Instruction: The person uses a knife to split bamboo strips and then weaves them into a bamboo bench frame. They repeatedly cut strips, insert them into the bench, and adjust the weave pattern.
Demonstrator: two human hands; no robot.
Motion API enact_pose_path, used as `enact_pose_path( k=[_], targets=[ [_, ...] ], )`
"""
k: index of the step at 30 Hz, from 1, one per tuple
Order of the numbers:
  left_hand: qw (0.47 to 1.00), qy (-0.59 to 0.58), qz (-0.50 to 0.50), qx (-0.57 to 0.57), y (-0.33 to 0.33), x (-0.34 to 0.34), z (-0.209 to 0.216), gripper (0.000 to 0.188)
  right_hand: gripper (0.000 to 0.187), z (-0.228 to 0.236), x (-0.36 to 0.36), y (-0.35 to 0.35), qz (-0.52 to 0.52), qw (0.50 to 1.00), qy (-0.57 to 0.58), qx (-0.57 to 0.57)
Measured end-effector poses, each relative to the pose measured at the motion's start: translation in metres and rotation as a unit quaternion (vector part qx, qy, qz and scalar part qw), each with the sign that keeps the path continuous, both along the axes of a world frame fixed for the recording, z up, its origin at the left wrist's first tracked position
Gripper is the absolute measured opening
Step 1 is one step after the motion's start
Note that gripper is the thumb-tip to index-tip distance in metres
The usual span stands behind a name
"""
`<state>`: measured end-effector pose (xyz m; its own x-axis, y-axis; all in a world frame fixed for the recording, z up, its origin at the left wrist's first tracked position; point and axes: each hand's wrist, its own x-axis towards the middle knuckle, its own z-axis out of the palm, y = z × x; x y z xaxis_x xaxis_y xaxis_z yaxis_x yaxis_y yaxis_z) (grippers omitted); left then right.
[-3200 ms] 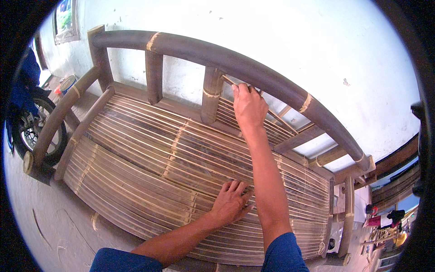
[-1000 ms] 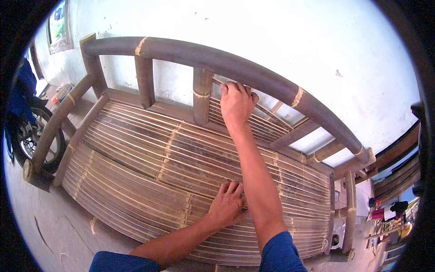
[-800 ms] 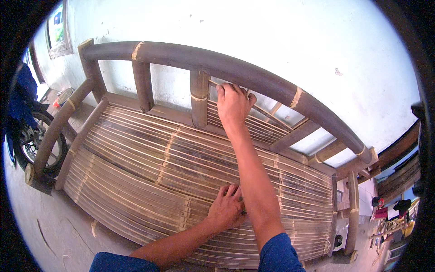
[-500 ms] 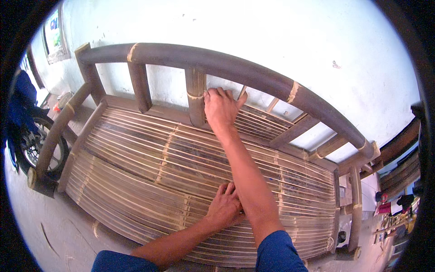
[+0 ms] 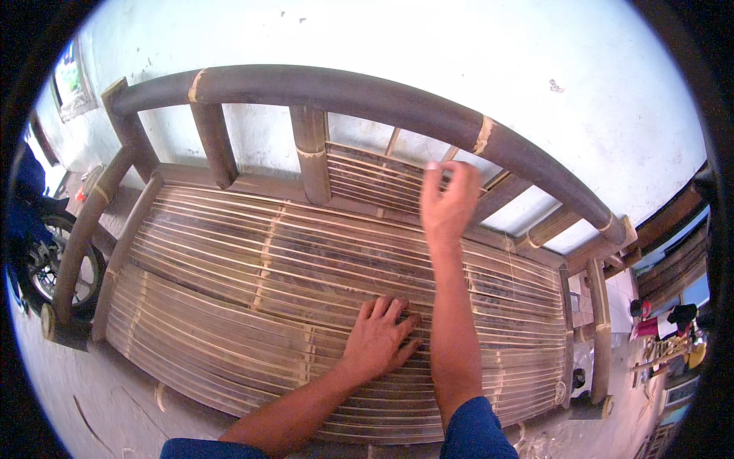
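A brown bamboo bench [image 5: 329, 281] with thin slats along its seat fills the view. On these seat slats rests my left hand [image 5: 381, 336], its fingers spread and holding nothing. My right hand [image 5: 449, 195] is raised in front of the backrest, at the right end of a slatted panel [image 5: 371, 172] set between two posts. Its fingers are bent, with a gap between them and the thumb, and motion blurs them a little. I see nothing held there; whether it touches the slats I cannot tell.
The thick curved top rail [image 5: 344, 86] of the bench runs along a white wall [image 5: 428, 46]. A motorbike wheel [image 5: 65, 264] stands beyond the left armrest [image 5: 95, 203]. Past the right armrest [image 5: 600, 329] lie dark cloths [image 5: 683, 314] and bamboo pieces.
My right hand has moved right along the backrest, away from the post at the panel's left end. My left hand stays on the seat with its fingers more spread. The view has shifted slightly.
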<state>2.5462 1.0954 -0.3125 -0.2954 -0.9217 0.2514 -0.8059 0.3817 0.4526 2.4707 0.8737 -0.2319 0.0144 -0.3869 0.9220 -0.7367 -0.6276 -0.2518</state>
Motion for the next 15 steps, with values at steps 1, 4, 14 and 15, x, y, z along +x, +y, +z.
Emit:
enact_pose_path(
  k=[1,4,14,15],
  targets=[
    [1.000,0.011,0.002,-0.010,0.000,-0.001,0.000,0.048,0.028,-0.003,-0.014,-0.002,-0.047,0.999,-0.014,0.004],
    [0.999,0.015,0.008,-0.027,-0.001,-0.003,0.001,0.046,0.042,-0.021,-0.035,-0.008,-0.206,0.951,0.218,0.074],
    [1.000,0.019,-0.005,-0.020,0.000,0.000,-0.003,0.045,0.049,0.003,-0.013,0.030,0.054,0.980,0.184,0.050],
    [1.000,0.013,-0.004,-0.013,0.000,0.001,-0.004,0.045,0.050,0.007,0.006,0.032,0.086,0.979,0.183,0.024]
  ],
)
